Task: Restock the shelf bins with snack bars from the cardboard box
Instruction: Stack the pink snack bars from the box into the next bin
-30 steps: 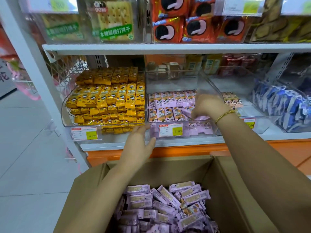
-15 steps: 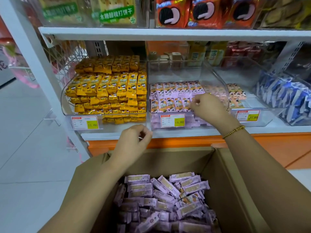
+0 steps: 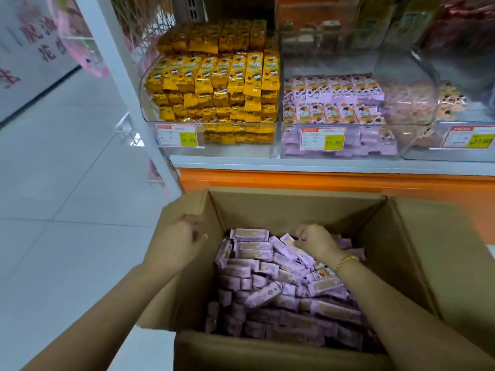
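Fingers of left hand (image 3: 175,245) hang loose over cardboard box (image 3: 294,207) rim; right hand (image 3: 316,241) grips snack bars (image 3: 251,235).

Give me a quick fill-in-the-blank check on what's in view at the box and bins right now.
1. The right hand lies among the ____ wrapped snack bars in the brown cardboard box.
2. The clear plastic bin of yellow packets stands to the ____ of the clear plastic bin of purple packets.
3. The gold bead bracelet sits on the ____ wrist.
Missing words: purple; left; right.
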`<state>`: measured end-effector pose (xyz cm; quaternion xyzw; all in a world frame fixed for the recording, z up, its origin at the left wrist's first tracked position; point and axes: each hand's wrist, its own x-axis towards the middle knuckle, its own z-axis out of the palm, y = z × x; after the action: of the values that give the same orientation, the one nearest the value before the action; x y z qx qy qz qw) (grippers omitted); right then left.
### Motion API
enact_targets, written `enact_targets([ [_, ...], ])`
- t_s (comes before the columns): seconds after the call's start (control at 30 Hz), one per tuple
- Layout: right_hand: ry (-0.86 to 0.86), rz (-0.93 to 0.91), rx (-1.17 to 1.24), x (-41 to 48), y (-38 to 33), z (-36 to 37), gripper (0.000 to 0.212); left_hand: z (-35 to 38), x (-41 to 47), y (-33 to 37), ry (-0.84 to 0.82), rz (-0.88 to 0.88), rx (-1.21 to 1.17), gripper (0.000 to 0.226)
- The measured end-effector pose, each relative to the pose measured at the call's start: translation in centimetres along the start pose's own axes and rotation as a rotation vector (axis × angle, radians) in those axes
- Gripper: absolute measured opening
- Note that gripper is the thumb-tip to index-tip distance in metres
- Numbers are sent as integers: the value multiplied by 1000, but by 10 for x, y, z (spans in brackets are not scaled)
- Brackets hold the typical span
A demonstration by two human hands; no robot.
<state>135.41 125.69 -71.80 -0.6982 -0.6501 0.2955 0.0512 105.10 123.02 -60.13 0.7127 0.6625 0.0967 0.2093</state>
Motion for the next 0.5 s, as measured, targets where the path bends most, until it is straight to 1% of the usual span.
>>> enact_targets([
  [0.03, -21, 17, -19, 2, 7, 16, 9, 2, -4, -7, -11, -21, 29, 39],
  [0.1, -58, -17, -63, 3, 13, 44, 26, 6, -9, -19, -63, -46, 71, 50],
  [0.13, -73, -55, -75, 2, 11, 52, 28, 8, -10, -24, -90, -58, 86, 54],
  [0.23, -83, -148, -24, 9, -1, 68, 23, 9, -9, -35, -125, -83, 78, 62],
  [0.3, -84, -164, -51, 21, -8, 77, 22, 9, -6, -39, -135, -76, 57, 64],
  [0.33, -104, -160, -87, 27, -12, 81, 26, 9, -4, -41, -143, -71, 47, 64],
  [0.4, -149, -144, -167, 36, -20, 85, 51, 9, -1, -43, -156, -66, 38, 63],
  [0.43, -183, -124, -190, 40, -23, 87, 59, 10, 0, -43, -160, -62, 43, 62],
  [0.5, -221, -109, -213, 48, -26, 93, 66, 10, 2, -43, -167, -52, 14, 57],
])
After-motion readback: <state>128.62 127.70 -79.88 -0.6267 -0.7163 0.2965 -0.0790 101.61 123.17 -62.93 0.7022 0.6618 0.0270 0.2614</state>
